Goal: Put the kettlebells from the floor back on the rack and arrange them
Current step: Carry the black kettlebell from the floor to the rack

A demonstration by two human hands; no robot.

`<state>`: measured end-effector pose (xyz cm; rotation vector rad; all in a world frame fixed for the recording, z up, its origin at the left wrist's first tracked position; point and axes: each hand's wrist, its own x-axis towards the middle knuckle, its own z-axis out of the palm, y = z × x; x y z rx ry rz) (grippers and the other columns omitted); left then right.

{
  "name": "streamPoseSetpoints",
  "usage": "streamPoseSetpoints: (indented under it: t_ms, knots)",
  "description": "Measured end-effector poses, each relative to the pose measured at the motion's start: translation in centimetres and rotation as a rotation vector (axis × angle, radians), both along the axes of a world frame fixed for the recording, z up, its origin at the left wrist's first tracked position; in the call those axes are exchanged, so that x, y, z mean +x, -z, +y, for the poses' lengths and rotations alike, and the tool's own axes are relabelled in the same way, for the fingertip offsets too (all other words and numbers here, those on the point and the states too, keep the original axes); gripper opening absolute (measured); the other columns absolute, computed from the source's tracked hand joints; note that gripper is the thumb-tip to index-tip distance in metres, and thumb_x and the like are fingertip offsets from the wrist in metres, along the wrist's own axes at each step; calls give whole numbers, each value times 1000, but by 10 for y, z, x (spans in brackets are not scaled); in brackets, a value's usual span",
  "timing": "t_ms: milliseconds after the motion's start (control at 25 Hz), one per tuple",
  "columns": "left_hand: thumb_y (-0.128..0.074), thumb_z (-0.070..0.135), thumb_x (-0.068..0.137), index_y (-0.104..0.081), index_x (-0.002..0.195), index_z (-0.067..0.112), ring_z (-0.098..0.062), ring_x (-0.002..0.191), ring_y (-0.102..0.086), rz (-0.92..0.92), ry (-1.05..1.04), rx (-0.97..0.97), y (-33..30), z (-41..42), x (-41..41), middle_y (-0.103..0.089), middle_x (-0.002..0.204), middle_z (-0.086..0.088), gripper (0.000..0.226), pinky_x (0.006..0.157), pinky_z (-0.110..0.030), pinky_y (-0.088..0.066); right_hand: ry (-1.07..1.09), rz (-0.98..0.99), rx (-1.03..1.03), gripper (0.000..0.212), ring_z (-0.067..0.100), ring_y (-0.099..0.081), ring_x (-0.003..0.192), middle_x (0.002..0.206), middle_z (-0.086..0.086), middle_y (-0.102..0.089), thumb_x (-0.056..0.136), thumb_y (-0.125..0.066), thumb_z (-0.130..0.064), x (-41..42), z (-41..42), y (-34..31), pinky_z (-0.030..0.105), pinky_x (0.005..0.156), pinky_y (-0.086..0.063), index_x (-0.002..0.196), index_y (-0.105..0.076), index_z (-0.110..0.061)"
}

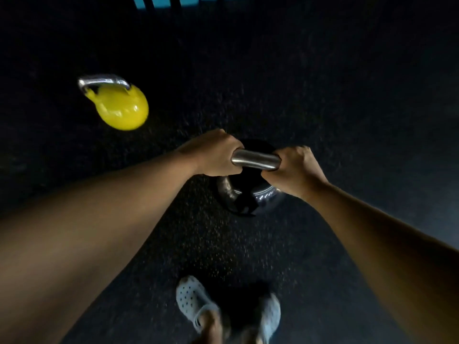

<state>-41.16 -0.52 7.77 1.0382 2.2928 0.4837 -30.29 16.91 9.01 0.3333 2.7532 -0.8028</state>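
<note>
A black kettlebell [255,194] with a steel handle hangs below my two hands in the middle of the view. My left hand [213,153] grips the handle's left end and my right hand [295,167] grips its right end. Whether the bell's base touches the floor I cannot tell. A yellow kettlebell [121,106] with a steel handle lies on its side on the dark floor, up and to the left, well apart from my hands. The rack is not in view.
Dark speckled rubber floor [335,95] fills the view. My feet in pale perforated clogs [191,300] stand at the bottom centre, right below the black kettlebell. Blue bars [159,2] show at the top edge.
</note>
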Motion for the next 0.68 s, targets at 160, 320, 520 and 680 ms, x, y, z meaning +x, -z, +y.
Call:
streamPoseSetpoints:
  t_ms: [160, 320, 520, 680]
  knots:
    - [-64, 22, 74, -57, 69, 29, -6, 51, -52, 153, -33, 3, -43, -5, -123, -54, 58, 11, 12, 44, -22, -39, -74, 145, 8, 35, 3, -45, 40, 45, -12, -45, 75, -63, -21, -131, 3, -35, 19, 43, -30, 48, -41, -28]
    - [-63, 24, 71, -54, 69, 30, -17, 58, -63, 306, -80, -5, -70, -7, -235, -60, 61, 7, 11, 51, -34, -52, -172, 224, 52, 33, 6, -47, 43, 48, -14, -47, 76, -61, -22, -262, 13, -63, 19, 47, -31, 50, -41, -28]
    - [-64, 36, 76, -65, 96, 24, -27, 78, -69, 415, -234, -27, -104, -17, -375, -71, 85, -4, 23, 65, -39, -56, -269, 409, 128, 7, 24, -58, 56, 63, 5, -66, 74, -61, -21, -426, 10, -88, 25, 55, -38, 69, -64, -16]
    - [-62, 34, 83, -64, 106, 23, -26, 80, -69, 486, -351, -14, -124, -31, -480, -71, 89, -3, 26, 68, -36, -55, -310, 458, 147, 8, 19, -55, 55, 62, 0, -63, 75, -60, -23, -550, -4, -102, 25, 54, -42, 72, -63, -17]
